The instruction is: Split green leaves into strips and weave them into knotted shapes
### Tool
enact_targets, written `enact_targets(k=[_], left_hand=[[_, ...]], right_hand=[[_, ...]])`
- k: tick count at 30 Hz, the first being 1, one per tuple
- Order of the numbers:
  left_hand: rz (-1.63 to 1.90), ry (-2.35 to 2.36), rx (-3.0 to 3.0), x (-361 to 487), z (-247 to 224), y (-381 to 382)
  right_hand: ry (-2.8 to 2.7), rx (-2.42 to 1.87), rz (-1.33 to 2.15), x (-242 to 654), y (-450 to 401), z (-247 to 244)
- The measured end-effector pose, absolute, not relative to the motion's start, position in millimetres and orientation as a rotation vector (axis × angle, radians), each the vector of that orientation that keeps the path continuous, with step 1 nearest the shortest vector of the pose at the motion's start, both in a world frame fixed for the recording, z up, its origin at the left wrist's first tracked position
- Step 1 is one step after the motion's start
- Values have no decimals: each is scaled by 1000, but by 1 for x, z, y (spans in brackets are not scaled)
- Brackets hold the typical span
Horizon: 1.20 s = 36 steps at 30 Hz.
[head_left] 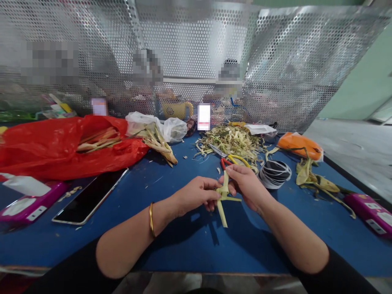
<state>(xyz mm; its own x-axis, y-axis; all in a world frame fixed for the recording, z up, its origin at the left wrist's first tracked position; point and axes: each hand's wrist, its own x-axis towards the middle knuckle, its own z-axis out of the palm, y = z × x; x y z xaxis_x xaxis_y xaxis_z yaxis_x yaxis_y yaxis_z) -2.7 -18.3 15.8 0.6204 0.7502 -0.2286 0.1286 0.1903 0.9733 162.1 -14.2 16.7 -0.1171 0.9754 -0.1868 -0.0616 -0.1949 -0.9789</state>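
Above the blue table, my left hand (196, 194) pinches a small knot of pale green-yellow leaf strips (223, 210) between thumb and fingers. From the other side, my right hand (243, 181) grips the upper end of one strip with thumb and forefinger. The strips cross each other, with loose ends pointing down and to the right. Just beyond my hands lie scissors (234, 158) with red and yellow handles, blades toward a heap of shredded leaf trimmings (235, 139). A roll wound with white and black cord (275, 174) stands right of my right hand.
A red plastic bag (36, 139) holding dried leaves and a phone (92, 198) lie at left. Purple tissue packs (36, 204) flank both sides. Leaf bundles (161, 143), an orange pack (300, 145) and a yellow mug (176, 110) stand farther back, before a perforated metal screen (196, 36).
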Motion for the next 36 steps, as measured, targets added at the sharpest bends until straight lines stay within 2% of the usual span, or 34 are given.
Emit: enact_targets(k=[12,20,22,25,28,32,36], left_hand=[[480,895,1357,3,2,-22],[513,888,1301,3,8,-23],[567,927,1196,2,8,-21],[708,994,1006,2,8,-16],[828,1026,865,1,8,-12],[952,948,783,2,3,-9],[944,921,721,3,1,-9]], right_hand=[[-1093,-1129,1504,153,-17,12],[-1054,-1095,1380,153,-12,8],[-1220,-1123,1143,160,-12,14],[-1539,-1099,370,174,-16,27],[-2017,-842,-151,175,-25,34],[-2575,-666,-639,154,-34,22],[-2699,-705,-917,139,-36,6]])
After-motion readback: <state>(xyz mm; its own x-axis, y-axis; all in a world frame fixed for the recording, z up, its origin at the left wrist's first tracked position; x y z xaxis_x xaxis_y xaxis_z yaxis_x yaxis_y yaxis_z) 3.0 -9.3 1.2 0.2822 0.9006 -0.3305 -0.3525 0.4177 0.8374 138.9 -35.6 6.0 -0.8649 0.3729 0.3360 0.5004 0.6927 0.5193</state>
